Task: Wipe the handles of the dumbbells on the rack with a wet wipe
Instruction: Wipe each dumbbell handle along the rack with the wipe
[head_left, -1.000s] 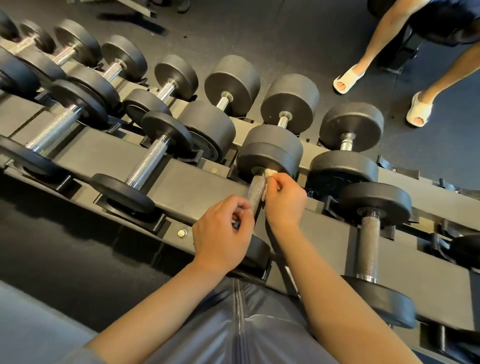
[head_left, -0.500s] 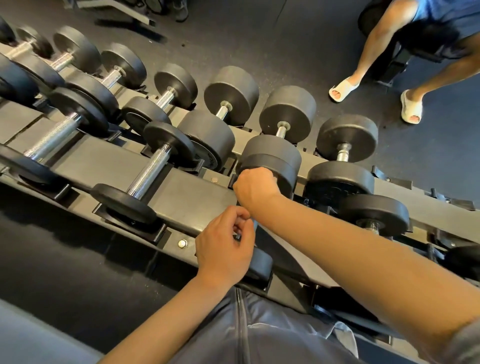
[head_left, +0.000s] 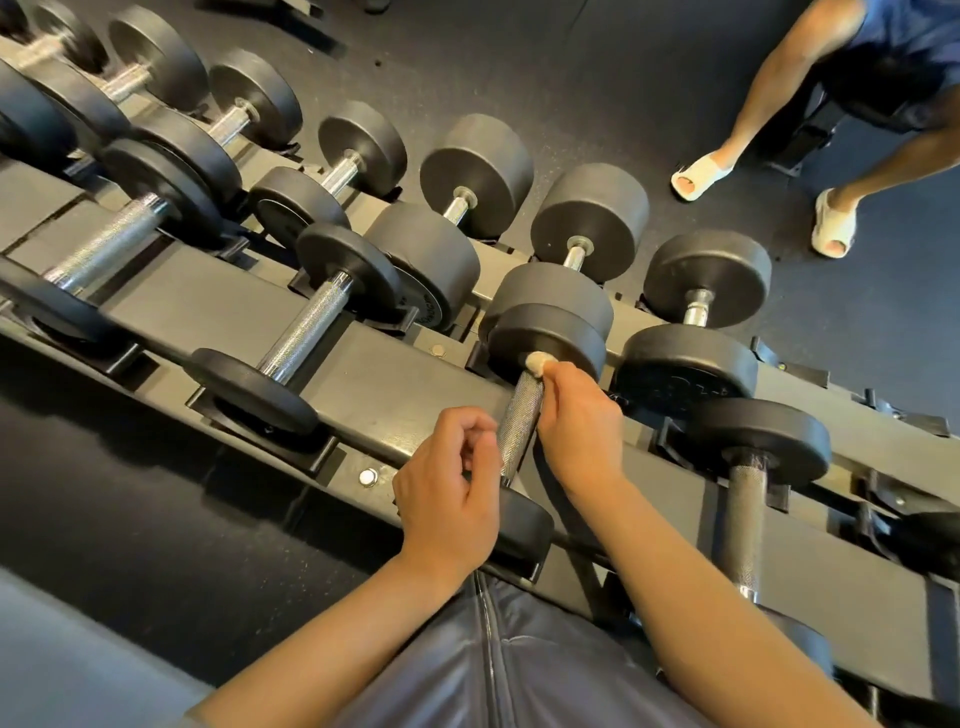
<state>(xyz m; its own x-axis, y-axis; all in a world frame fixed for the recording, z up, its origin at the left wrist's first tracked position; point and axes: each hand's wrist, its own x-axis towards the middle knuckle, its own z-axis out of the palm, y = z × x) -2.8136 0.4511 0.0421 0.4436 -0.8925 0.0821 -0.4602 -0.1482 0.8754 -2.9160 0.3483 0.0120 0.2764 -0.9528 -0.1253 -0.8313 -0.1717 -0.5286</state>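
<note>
Two hands worked at one dumbbell on the near tier of the black rack (head_left: 395, 384). The right hand (head_left: 579, 421) pinched a small wad of white wet wipe (head_left: 536, 362) between thumb and curled fingers, pressing it against the far end of the knurled steel handle (head_left: 519, 423), just under the inner weight head (head_left: 548, 340). The left hand (head_left: 449, 493) sat beside the near end of the same handle, its fingers loosely curled with the fingertips drawn toward the thumb; whether they held anything could not be told. On that near tier four dumbbells showed a full or partial handle: the one being wiped, one to its right (head_left: 745, 514), and two to its left (head_left: 306, 325) (head_left: 104, 244). The far tier held a row of at least six more, of which four nearest ones (head_left: 698, 304) (head_left: 576, 254) (head_left: 460, 205) (head_left: 343, 171) showed short bright handles between thick black heads, and further ones ran off the upper left edge. Beyond the rack, on the dark floor (head_left: 597, 67), stood another person's two legs (head_left: 769, 88) in two pale slides (head_left: 698, 174).
</note>
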